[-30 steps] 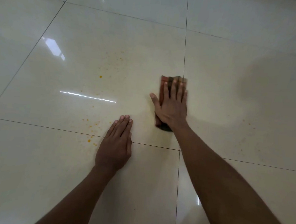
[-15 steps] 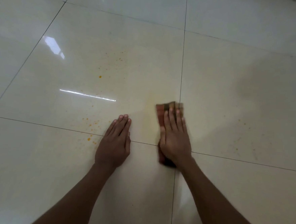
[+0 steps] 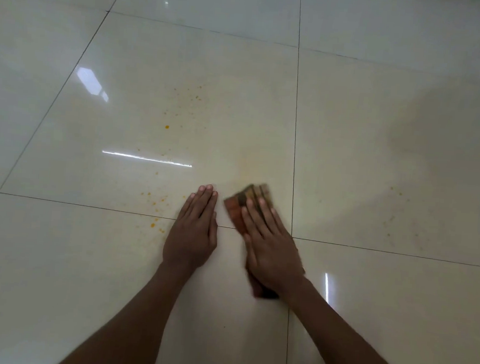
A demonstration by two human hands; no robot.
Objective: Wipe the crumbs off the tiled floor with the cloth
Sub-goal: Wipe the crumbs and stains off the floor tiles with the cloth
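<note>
A folded brown and orange striped cloth point(image 3: 246, 200) lies flat on the glossy cream tiled floor point(image 3: 377, 151). My right hand point(image 3: 271, 246) presses flat on the cloth with fingers spread, covering most of it; its far end and near end stick out. My left hand point(image 3: 193, 229) rests palm down on the floor just left of the cloth, fingers together, holding nothing. Orange crumbs point(image 3: 155, 204) lie scattered left of my left hand, and more crumbs point(image 3: 167, 126) sit farther away. A faint yellowish smear point(image 3: 251, 162) marks the tile beyond the cloth.
A few small crumbs point(image 3: 395, 191) dot the right tile. Dark grout lines point(image 3: 295, 129) cross under my hands. Light reflections point(image 3: 146, 158) glare on the left tile.
My right hand has dragged the cloth toward me from beyond the tile joint, leaving a faint smear. It has also shifted a little left. My left hand has stayed in place.
</note>
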